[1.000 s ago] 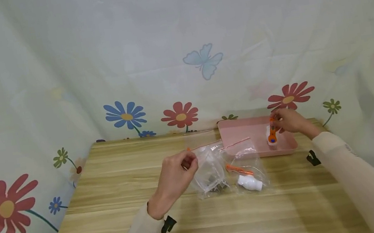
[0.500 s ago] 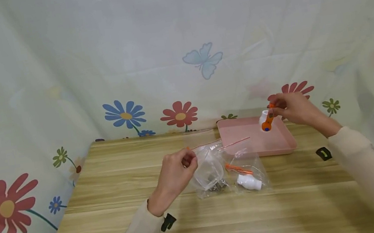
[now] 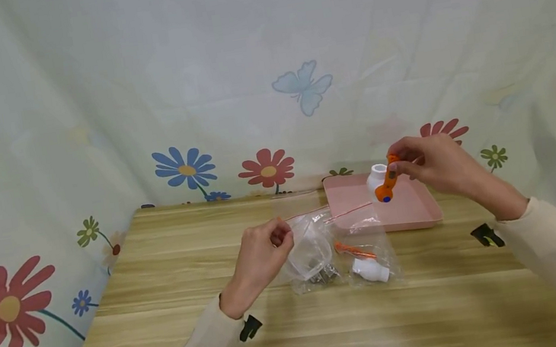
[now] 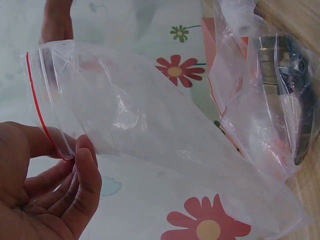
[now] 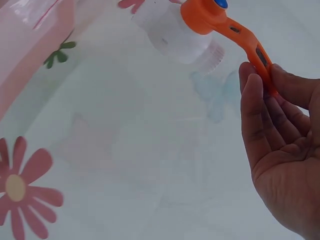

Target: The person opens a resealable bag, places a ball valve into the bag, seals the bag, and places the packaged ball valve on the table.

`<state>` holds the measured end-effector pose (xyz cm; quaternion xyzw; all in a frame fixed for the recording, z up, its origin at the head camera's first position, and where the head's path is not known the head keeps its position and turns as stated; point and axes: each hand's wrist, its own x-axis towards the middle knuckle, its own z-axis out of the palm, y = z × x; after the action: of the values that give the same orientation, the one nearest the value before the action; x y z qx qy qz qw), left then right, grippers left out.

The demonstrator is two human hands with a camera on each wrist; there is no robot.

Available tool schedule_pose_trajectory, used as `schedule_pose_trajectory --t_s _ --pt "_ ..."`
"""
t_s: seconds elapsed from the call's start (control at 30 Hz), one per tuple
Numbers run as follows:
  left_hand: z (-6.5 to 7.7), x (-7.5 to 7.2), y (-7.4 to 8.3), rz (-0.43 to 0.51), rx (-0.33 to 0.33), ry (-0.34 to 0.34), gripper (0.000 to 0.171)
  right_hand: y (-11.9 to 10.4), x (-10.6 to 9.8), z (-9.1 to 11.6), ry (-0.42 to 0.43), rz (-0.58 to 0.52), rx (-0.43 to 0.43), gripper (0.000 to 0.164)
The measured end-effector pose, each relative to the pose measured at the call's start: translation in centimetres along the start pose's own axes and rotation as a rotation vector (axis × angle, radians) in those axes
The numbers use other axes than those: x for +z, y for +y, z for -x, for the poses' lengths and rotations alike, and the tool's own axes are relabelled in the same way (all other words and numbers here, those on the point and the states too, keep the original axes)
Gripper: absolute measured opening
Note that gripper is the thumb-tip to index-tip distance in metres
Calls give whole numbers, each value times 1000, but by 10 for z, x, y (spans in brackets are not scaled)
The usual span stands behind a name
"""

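My left hand pinches the red-striped zip edge of a clear plastic bag, whose mouth end is raised in the left wrist view. My right hand pinches the orange handle of a white plastic ball valve, holding it up over the tray. A blue cap sits at the handle's pivot, seen in the right wrist view beside the valve body. Close by the held bag, a metal ball valve with a black lever shows through clear plastic. Another white valve with an orange handle lies in a second zip bag.
A shallow pink tray stands at the back right of the wooden table. The second bag's red-striped edge overlaps the tray's front left in the head view. A flowered curtain rises behind the table.
My right hand has lifted the white ball valve up from the tray and carried it left, toward the bags. My left hand keeps its pinch on the bag and has hardly moved.
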<state>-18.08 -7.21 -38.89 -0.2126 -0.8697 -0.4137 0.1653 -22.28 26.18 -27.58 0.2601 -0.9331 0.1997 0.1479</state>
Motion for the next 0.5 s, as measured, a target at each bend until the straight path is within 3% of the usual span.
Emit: schedule_pose_trajectory --t_s 0.23,0.5 --pt "0 1 -1 2 -1 11 5 -33 -3 7 115 -33 -207 26" --pt "0 4 -3 1 11 24 6 -68 4 17 235 -98 -360 36"
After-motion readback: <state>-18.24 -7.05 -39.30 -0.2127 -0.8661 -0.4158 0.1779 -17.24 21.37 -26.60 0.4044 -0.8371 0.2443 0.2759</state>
